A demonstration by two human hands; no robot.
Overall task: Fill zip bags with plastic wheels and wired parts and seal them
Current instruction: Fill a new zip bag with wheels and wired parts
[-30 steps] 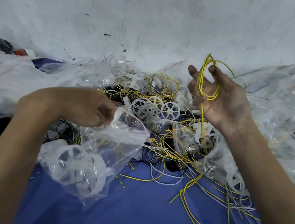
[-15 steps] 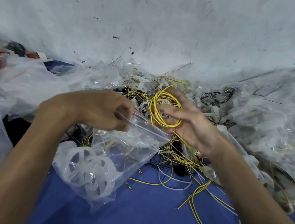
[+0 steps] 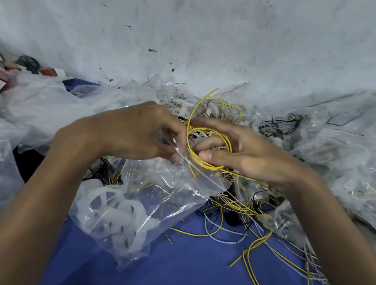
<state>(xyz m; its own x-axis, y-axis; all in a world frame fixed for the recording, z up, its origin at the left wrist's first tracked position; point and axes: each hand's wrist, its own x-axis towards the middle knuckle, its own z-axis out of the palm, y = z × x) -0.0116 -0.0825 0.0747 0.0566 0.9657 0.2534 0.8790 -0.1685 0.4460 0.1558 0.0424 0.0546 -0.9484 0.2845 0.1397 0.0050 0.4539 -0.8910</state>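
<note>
Now the right hand, pinching the looped yellow wire, has dropped to the mouth of the clear plastic zip bag, which the left hand grips. White spoked plastic wheels lie inside, so the wire looks set to go in next.

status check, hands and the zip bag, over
Left hand pinches zip bag at its mouth. Right hand holds yellow wire coil at the mouth, not yet in. White wheels inside. Loose wires strewn beyond.
</note>
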